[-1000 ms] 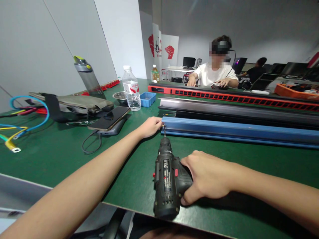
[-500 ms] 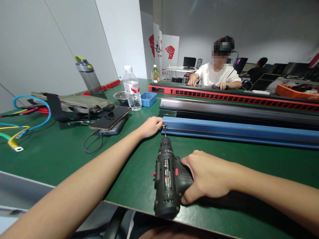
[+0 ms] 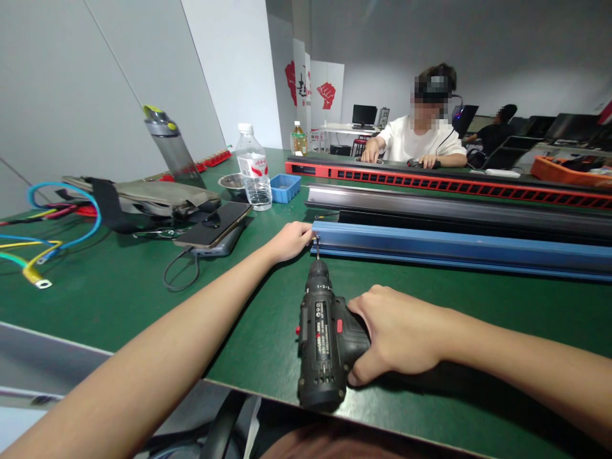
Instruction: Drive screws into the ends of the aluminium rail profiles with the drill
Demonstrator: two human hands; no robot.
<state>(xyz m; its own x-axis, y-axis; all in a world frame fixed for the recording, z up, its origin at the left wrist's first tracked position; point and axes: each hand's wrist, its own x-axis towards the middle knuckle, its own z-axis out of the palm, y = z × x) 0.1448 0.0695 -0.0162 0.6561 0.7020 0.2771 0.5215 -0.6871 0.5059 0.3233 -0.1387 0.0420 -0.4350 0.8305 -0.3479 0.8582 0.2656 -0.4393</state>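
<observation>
My right hand (image 3: 396, 331) is wrapped round the handle of a black cordless drill (image 3: 321, 344), which lies on its side low over the table. The drill's bit points away from me and reaches the left end of a long blue metal profile (image 3: 454, 248). At that same end, the fingers of my left hand (image 3: 291, 242) are closed against the profile's edge, close beside the bit tip. Whatever small part sits between those fingertips and the bit is too small to make out.
Beyond the blue profile lie a grey metal profile (image 3: 406, 204) and a long red-and-black strip (image 3: 430, 180). A water bottle (image 3: 257, 175), blue tray (image 3: 285, 188), phone (image 3: 215, 224), grey bag (image 3: 148, 194) and cables (image 3: 45, 255) occupy the left. Across the table sits a person (image 3: 415, 137).
The view has shifted very slightly. Both hands, the drill and the blue profile keep the same positions relative to each other.
</observation>
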